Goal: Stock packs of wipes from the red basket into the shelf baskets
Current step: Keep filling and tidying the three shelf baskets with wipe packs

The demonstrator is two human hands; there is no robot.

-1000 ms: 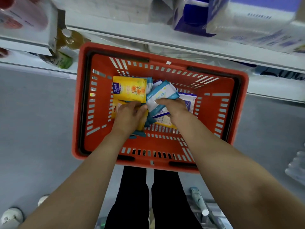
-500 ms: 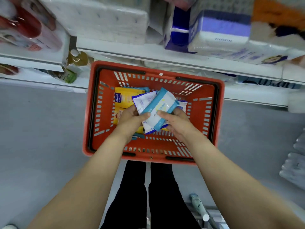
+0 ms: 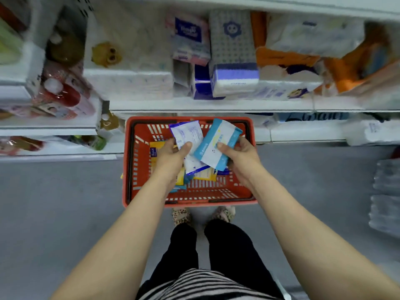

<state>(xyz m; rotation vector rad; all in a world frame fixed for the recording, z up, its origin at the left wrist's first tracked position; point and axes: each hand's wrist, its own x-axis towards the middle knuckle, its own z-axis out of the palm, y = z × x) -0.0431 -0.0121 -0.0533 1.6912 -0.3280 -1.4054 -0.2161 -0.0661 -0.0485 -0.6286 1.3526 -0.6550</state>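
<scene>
- Head view, nearest first: two bare forearms reach forward over black trousers and a striped top hem, above a grey floor.
- Left hand pinches a white flat plastic pack of wipes with blue print, thumb on top, fingers curled beneath.
- Right hand grips a teal-and-white soft pack of wipes the same way, thumb pressed on its face.
- Both packs are lifted above the red slatted plastic basket on the floor; a yellow pack and others lie in it.
- Beyond, white shelves carry blurred tissue and paper packs; I cannot make out any shelf baskets.
- Judged step: pick-up done, carry beginning. Next move calls for raising both packs to the right shelf basket, without dropping either.
</scene>
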